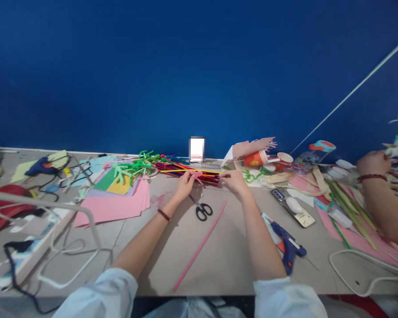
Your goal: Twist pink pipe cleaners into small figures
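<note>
My left hand (185, 186) pinches a small curled pink pipe cleaner (198, 176) between thumb and fingers. To its right, my right hand (235, 182) has its fingertips drawn together at the end of a bundle of dark, red and yellow pipe cleaners (210, 178); what lies between them, if anything, is too small to make out. The bundle stretches across the table behind both hands. Black-handled scissors (204, 212) lie just below my left hand, their blades partly under it. Between my forearms a straight pink pipe cleaner (200, 246) rests diagonally on the table.
Pink paper sheets (112, 206) and green pipe cleaners (132, 167) lie left, near a white power strip (29, 251). Right are a blue glue gun (288, 245), a phone (293, 207) and red paper cups (256, 158). Another person's hand (373, 163) is far right. A blue wall stands behind.
</note>
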`<state>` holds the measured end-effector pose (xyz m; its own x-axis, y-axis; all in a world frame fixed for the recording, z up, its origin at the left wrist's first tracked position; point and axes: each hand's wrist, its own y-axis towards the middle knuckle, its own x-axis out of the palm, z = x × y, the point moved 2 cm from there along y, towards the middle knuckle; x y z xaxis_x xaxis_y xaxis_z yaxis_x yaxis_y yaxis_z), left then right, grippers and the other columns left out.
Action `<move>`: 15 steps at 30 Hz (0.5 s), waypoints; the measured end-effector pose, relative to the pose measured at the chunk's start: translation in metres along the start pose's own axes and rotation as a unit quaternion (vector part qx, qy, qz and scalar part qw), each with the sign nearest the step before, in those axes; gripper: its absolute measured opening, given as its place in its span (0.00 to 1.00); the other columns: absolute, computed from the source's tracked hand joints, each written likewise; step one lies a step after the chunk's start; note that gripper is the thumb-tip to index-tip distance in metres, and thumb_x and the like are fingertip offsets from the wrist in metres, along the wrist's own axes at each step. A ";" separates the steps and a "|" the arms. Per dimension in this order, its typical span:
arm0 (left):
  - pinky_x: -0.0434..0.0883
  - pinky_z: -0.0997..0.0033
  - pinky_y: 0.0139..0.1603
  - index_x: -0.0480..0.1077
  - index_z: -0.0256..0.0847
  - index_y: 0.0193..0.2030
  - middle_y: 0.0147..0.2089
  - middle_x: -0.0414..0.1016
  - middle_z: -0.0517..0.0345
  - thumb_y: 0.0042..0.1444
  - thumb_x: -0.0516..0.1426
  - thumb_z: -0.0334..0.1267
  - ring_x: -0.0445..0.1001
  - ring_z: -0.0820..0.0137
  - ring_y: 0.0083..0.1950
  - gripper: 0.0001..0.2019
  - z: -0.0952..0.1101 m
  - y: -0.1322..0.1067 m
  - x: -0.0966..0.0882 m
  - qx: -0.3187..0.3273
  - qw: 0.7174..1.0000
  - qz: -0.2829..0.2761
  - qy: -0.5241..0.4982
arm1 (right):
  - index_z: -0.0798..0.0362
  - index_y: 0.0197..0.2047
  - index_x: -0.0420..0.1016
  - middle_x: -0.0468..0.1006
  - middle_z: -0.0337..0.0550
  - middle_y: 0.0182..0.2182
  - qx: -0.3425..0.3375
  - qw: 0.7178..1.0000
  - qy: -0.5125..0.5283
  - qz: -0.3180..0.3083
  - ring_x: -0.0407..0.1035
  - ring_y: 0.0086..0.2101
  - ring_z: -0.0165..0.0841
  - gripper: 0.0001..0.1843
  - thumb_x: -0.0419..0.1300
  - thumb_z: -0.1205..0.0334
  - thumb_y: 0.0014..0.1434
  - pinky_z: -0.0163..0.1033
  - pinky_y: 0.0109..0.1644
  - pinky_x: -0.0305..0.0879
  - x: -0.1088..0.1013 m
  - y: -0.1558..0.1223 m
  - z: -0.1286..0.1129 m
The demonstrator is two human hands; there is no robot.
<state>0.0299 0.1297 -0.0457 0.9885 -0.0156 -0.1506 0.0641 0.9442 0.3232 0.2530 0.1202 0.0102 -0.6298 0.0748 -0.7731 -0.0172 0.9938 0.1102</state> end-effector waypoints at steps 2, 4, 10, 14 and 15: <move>0.67 0.60 0.50 0.62 0.43 0.33 0.40 0.78 0.53 0.59 0.51 0.44 0.76 0.64 0.45 0.08 0.001 0.000 0.000 0.000 1.000 -0.003 -0.004 | 0.53 0.31 0.81 0.81 0.44 0.30 -0.005 1.000 0.003 -0.006 0.73 0.32 0.35 0.06 0.61 0.64 0.49 0.35 0.36 0.64 -0.005 0.001 0.003; 0.67 0.61 0.51 0.62 0.43 0.33 0.39 0.79 0.53 0.59 0.51 0.44 0.76 0.65 0.46 0.09 0.003 0.000 0.000 0.000 1.000 -0.005 -0.007 | 0.54 0.30 0.80 0.81 0.44 0.29 -0.005 1.000 -0.001 -0.011 0.72 0.31 0.35 0.07 0.60 0.65 0.49 0.34 0.35 0.63 -0.005 0.001 0.004; 0.67 0.63 0.51 0.62 0.42 0.33 0.40 0.78 0.54 0.59 0.50 0.43 0.75 0.65 0.47 0.08 0.008 -0.001 0.000 0.017 1.000 -0.010 0.001 | 0.53 0.30 0.80 0.80 0.42 0.29 0.013 0.999 -0.034 0.004 0.71 0.30 0.33 0.08 0.58 0.63 0.50 0.32 0.32 0.61 0.009 -0.001 -0.005; 0.68 0.64 0.49 0.65 0.42 0.33 0.41 0.78 0.54 0.59 0.51 0.43 0.75 0.65 0.45 0.08 0.007 -0.001 -0.001 0.015 0.999 0.001 0.031 | 0.52 0.29 0.80 0.80 0.42 0.30 0.006 0.998 -0.050 0.023 0.71 0.31 0.33 0.09 0.58 0.63 0.50 0.32 0.32 0.61 0.016 -0.002 -0.016; 0.68 0.64 0.48 0.65 0.42 0.34 0.41 0.77 0.54 0.59 0.51 0.43 0.75 0.65 0.45 0.08 0.006 -0.001 -0.002 0.013 0.999 0.001 0.030 | 0.51 0.30 0.80 0.80 0.42 0.30 0.006 0.998 -0.052 0.028 0.71 0.31 0.33 0.08 0.58 0.63 0.51 0.32 0.33 0.61 0.018 -0.002 -0.019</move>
<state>0.0291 0.1266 -0.0400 0.9786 0.0060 -0.2055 0.0671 0.9354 0.3472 0.2266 0.1179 0.0077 -0.5455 0.1371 -0.8268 0.0242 0.9887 0.1480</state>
